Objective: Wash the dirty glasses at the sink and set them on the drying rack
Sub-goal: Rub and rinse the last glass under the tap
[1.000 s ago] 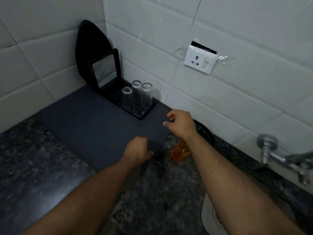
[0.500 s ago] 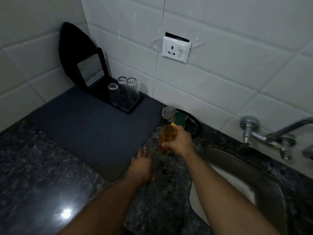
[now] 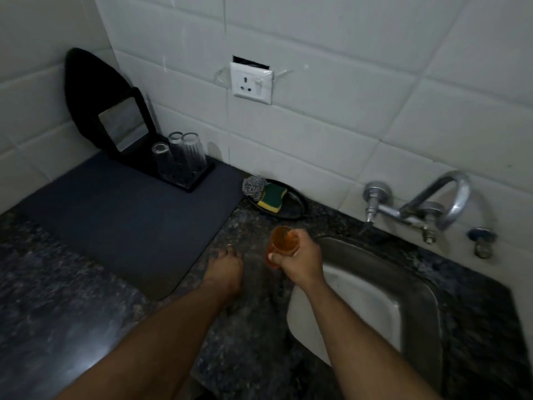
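Orange-tinted glass (image 3: 281, 245) was held in the right hand (image 3: 300, 262), fingers wrapped round its side, mouth up, over the granite counter (image 3: 86, 298) just left of the steel sink (image 3: 375, 298). Whether the colour was the glass itself or liquid in it could not be told. Left hand (image 3: 226, 271) lay palm down on the counter at the edge of the dark drying mat (image 3: 115, 220), fingers loosely spread, holding nothing. Three clear glasses (image 3: 180, 157) stood inverted in the black drying rack (image 3: 187, 180) at the back of the mat. Green-and-yellow sponge (image 3: 272, 196) and steel scourer (image 3: 253, 186) sat in a black dish (image 3: 294, 207) against the wall. Tap (image 3: 427, 210) showed no water running. Judged step: carrying the dirty glass to the sink. Next move likely calls for bringing it over the basin and freeing the left hand for tap or sponge.
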A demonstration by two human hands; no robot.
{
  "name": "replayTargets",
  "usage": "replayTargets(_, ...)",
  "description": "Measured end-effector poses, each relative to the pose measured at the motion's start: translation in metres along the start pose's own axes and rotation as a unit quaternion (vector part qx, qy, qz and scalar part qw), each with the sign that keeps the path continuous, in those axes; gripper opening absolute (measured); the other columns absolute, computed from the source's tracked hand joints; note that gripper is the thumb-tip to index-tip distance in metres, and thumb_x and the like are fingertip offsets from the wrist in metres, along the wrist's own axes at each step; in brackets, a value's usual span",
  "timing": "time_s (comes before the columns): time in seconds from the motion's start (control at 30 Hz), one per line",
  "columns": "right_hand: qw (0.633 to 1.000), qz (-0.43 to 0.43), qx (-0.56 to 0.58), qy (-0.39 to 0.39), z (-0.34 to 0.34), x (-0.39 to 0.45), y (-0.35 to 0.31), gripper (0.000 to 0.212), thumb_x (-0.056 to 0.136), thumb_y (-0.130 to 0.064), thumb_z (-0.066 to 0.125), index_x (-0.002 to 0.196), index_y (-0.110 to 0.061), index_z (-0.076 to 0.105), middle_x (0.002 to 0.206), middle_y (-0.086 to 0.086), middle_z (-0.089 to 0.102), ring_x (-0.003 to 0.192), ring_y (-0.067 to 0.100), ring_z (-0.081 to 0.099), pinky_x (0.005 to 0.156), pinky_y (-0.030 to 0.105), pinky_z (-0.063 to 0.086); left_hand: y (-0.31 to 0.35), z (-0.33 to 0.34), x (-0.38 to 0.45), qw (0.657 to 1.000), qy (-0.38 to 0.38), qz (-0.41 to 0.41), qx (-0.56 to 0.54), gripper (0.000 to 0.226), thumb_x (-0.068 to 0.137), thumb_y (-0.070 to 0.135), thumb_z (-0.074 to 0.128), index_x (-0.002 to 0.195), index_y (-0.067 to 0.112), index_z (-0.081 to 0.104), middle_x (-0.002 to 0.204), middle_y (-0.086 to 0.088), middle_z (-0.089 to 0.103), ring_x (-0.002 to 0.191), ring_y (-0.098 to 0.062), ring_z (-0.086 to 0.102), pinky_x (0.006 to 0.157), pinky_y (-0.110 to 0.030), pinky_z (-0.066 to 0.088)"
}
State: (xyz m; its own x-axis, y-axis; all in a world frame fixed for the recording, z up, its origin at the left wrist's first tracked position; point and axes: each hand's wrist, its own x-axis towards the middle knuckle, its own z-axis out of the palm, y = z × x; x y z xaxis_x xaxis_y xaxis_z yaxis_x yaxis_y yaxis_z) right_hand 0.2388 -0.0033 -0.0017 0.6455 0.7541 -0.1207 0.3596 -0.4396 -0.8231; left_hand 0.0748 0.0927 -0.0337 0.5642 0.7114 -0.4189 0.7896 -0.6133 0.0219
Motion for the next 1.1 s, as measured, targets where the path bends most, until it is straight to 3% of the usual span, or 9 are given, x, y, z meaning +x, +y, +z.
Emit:
replayTargets(0.1, 1.0, 0.015, -0.006, 0.003, -0.042, -0.023, 0.02, 0.056, 0.063, -0.022, 0.098, 0.106, -0.029, 0.062, 0.089, -0.021, 0.066, 0.079, -0.011, 0.06, 0.068, 0.006, 0.042, 0.041, -0.012, -0.006, 1.0, 0.012, 0.014, -0.015, 0.077, 0.088, 0.035, 0.071, 0.151, 0.007, 0.038, 0.161, -0.022, 0.033, 0.142, -0.034, 0.041, 0.109, -0.048, 0.046)
replayTargets(0.17, 1.0, 0.025, -0.006, 0.017, -0.072, -0.038, 0.033, 0.056, 0.064, -0.021, 0.097, 0.107, -0.028, 0.062, 0.088, -0.021, 0.064, 0.079, -0.013, 0.057, 0.065, 0.005, 0.04, 0.072, -0.022, -0.012, 0.999, 0.028, 0.032, -0.027, 0.074, 0.085, 0.039, 0.076, 0.146, 0.009, 0.045, 0.153, -0.019, 0.044, 0.137, -0.033, 0.048, 0.106, -0.044, 0.048)
replayTargets(0.3, 0.998, 0.037, -0.006, 0.057, -0.133, -0.061, 0.055, 0.052, 0.062, -0.018, 0.095, 0.1, -0.031, 0.061, 0.086, -0.021, 0.064, 0.077, -0.006, 0.06, 0.061, 0.006, 0.042, 0.138, -0.047, -0.024, 0.99, 0.075, 0.084, -0.087, 0.041, 0.094, 0.033, 0.063, 0.128, 0.011, 0.059, 0.129, -0.015, 0.063, 0.122, -0.032, 0.06, 0.097, -0.04, 0.051)
replayTargets(0.4, 0.995, 0.047, -0.009, 0.088, -0.171, -0.07, 0.069, 0.052, 0.06, -0.021, 0.094, 0.095, -0.033, 0.058, 0.087, -0.018, 0.065, 0.079, -0.003, 0.062, 0.063, 0.015, 0.046, 0.182, -0.065, -0.023, 0.981, 0.1, 0.102, -0.13, 0.039, 0.092, 0.038, 0.066, 0.122, 0.014, 0.062, 0.123, -0.013, 0.068, 0.113, -0.032, 0.066, 0.09, -0.041, 0.055)
replayTargets(0.53, 0.991, 0.061, -0.019, 0.119, -0.206, -0.068, 0.08, 0.055, 0.058, -0.024, 0.095, 0.099, -0.03, 0.06, 0.088, -0.017, 0.066, 0.082, 0.001, 0.064, 0.064, 0.016, 0.045, 0.226, -0.087, -0.009, 0.971, 0.124, 0.135, -0.152, 0.034, 0.093, 0.043, 0.065, 0.109, 0.013, 0.063, 0.112, -0.013, 0.071, 0.103, -0.032, 0.068, 0.082, -0.039, 0.054)
replayTargets(0.73, 0.988, 0.061, -0.02, 0.143, -0.224, -0.052, 0.08, 0.055, 0.065, -0.027, 0.095, 0.104, -0.031, 0.056, 0.089, -0.022, 0.059, 0.081, -0.007, 0.055, 0.066, 0.013, 0.04, 0.262, -0.123, 0.028, 0.946, 0.183, 0.11, -0.245, 0.038, 0.101, 0.038, 0.061, 0.116, 0.005, 0.05, 0.108, -0.022, 0.067, 0.098, -0.042, 0.065, 0.073, -0.042, 0.049)
replayTargets(0.9, 0.984, 0.073, -0.015, 0.163, -0.217, -0.04, 0.081, 0.06, 0.065, -0.031, 0.095, 0.111, -0.03, 0.057, 0.097, -0.018, 0.061, 0.089, 0.003, 0.059, 0.073, 0.021, 0.045, 0.272, -0.137, 0.058, 0.955, 0.173, 0.136, -0.2, 0.031, 0.107, 0.034, 0.051, 0.114, 0.006, 0.059, 0.109, -0.018, 0.067, 0.09, -0.031, 0.063, 0.069, -0.036, 0.044)
replayTargets(1.1, 0.98, 0.082, -0.007, 0.179, -0.208, -0.038, 0.083, 0.058, 0.065, -0.03, 0.094, 0.112, -0.028, 0.061, 0.101, -0.012, 0.069, 0.093, 0.008, 0.065, 0.077, 0.026, 0.051, 0.271, -0.129, 0.076, 0.957, 0.137, 0.154, -0.205, 0.03, 0.102, 0.035, 0.062, 0.106, 0.005, 0.069, 0.103, -0.014, 0.071, 0.089, -0.031, 0.065, 0.07, -0.032, 0.043)
